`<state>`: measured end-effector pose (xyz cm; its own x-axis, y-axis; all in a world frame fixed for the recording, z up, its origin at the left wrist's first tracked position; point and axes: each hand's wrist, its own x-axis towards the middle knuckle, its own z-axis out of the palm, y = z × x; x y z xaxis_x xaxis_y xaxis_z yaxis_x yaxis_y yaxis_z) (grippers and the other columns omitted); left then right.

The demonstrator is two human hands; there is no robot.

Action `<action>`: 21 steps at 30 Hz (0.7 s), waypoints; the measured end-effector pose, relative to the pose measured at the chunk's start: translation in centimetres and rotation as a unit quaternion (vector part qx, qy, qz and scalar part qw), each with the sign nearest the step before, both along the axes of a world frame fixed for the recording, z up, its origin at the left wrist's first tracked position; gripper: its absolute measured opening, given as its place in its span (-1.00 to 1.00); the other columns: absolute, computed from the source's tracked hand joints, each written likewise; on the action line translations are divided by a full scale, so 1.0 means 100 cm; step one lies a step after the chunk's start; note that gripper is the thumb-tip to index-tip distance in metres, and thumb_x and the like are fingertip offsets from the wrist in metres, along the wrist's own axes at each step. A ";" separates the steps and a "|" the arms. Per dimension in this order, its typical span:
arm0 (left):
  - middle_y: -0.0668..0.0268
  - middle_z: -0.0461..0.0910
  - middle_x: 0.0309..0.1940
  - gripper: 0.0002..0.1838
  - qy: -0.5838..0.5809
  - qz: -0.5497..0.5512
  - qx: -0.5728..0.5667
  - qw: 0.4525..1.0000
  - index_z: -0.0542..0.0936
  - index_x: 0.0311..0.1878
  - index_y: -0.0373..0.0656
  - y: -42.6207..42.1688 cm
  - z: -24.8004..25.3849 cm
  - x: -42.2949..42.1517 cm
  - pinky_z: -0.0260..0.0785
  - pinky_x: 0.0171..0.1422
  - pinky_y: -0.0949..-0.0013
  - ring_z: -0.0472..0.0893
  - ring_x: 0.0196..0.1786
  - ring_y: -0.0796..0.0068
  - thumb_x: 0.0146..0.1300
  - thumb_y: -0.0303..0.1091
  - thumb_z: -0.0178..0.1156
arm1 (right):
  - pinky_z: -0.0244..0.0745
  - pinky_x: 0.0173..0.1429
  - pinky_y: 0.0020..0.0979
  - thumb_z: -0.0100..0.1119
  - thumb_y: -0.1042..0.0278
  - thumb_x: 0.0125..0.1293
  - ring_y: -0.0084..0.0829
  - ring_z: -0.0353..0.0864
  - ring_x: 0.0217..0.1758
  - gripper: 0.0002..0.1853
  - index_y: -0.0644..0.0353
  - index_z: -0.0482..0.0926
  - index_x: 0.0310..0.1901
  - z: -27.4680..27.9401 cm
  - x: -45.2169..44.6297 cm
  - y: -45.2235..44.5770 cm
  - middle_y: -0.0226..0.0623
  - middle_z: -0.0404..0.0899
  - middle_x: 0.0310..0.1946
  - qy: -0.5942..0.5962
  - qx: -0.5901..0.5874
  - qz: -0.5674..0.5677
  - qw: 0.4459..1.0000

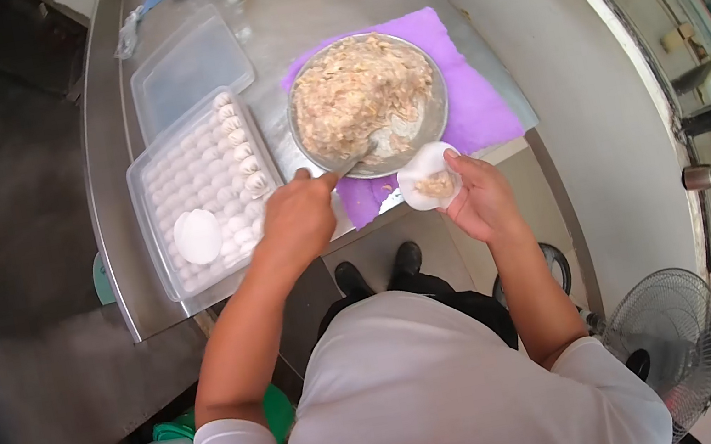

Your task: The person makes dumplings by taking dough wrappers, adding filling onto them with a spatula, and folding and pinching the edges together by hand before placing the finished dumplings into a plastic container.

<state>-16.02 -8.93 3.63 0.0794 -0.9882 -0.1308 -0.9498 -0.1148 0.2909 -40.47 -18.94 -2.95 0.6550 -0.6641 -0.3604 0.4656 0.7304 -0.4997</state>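
My left hand (301, 217) is closed around the handle of a spatula or spoon (355, 161), whose blade dips into the near side of a metal bowl (444, 110). That bowl holds a large mound of pale minced filling (363, 91). On my right hand (484, 197) rests a round white dough wrapper (411, 174), held at its edge by the thumb, with a small lump of filling on it. To the left stands a clear plastic box (143, 204) with rows of white dumplings (208, 171); some along its right side show pleats. Round wrappers (197, 237) lie on top of them.
A purple cloth (486, 108) lies beneath the bowl on the steel table (276, 11). Behind the box is a clear lid (189, 61). A wall (547, 24) borders the table's right side, and a fan (667, 340) stands low at the right.
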 end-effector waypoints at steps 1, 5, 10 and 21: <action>0.00 0.61 -0.25 -0.54 -0.027 0.020 0.000 0.999 0.66 0.19 -0.14 -0.005 -0.010 -0.004 0.50 0.02 0.06 0.63 -0.12 -0.02 0.19 -0.54 0.13 | 0.53 0.30 -0.10 0.07 0.26 0.55 -0.14 0.59 0.28 -0.52 0.50 0.36 0.28 0.005 0.002 0.001 0.00 0.56 0.19 -0.012 0.008 0.009 1.000; 0.04 0.65 0.02 -0.63 0.279 0.130 -0.102 0.946 0.57 0.25 -0.29 -0.004 -0.014 -0.023 0.51 0.13 0.13 0.63 0.13 0.18 0.48 -0.32 0.14 | 0.49 0.34 -0.08 0.03 0.26 0.54 -0.11 0.58 0.28 -0.55 0.40 0.38 0.31 0.029 0.026 0.007 -0.04 0.56 0.22 -0.041 0.063 0.013 0.997; 0.15 0.65 0.06 -0.67 0.750 0.272 -0.006 0.603 0.54 0.18 -0.36 0.003 -0.013 -0.022 0.57 0.14 0.32 0.69 0.04 0.40 0.48 -0.33 0.20 | 0.43 0.36 -0.26 0.09 0.56 0.42 -0.33 0.53 0.23 -0.51 0.30 0.35 0.37 0.040 0.055 0.025 -0.20 0.50 0.16 0.088 -0.204 0.097 0.970; 0.14 0.64 0.09 -0.55 0.815 0.190 -0.078 0.542 0.49 0.23 -0.37 0.100 0.045 0.003 0.58 0.24 0.28 0.68 0.12 0.33 0.27 -0.66 0.28 | 0.44 0.30 -0.38 0.09 0.69 0.39 -0.43 0.44 0.27 -0.42 0.34 0.26 0.43 0.083 0.070 0.098 -0.16 0.36 0.23 0.084 -0.510 0.065 0.854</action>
